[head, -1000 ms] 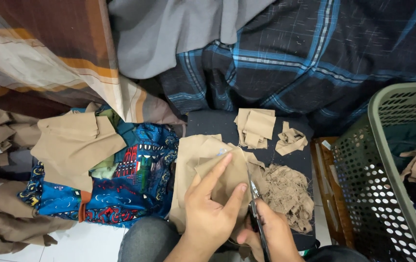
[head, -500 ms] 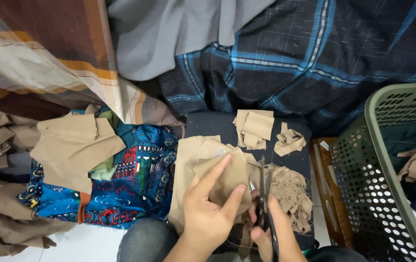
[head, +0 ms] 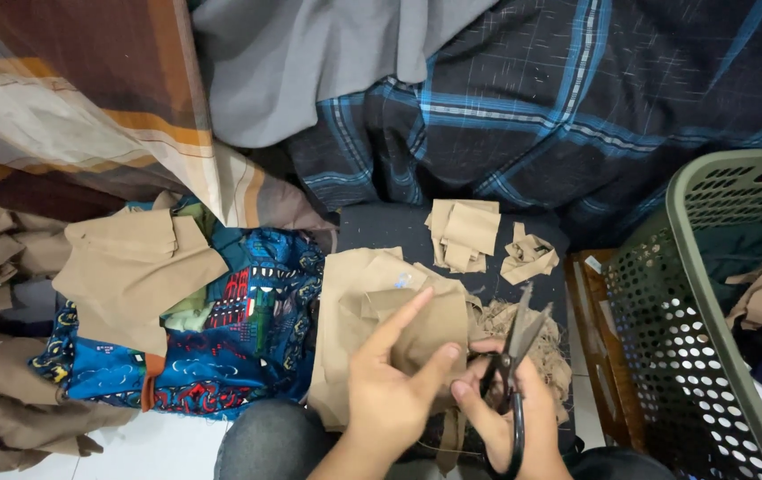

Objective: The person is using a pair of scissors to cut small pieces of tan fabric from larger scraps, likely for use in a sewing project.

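Left hand (head: 390,391) fingers pinched on tan fabric piece (head: 421,324). Right hand (head: 510,413) fingers curled through handles of scissors (head: 514,356), blades parted just right of fabric edge.

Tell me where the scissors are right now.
In the head view, the scissors are low and right of centre in the right hand, blades open, beside the tan cloth held by the left hand.

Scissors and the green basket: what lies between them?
In the head view, between the scissors in the right hand and the green basket: frayed tan scraps, a dark cloth edge, then a brown wooden strip.
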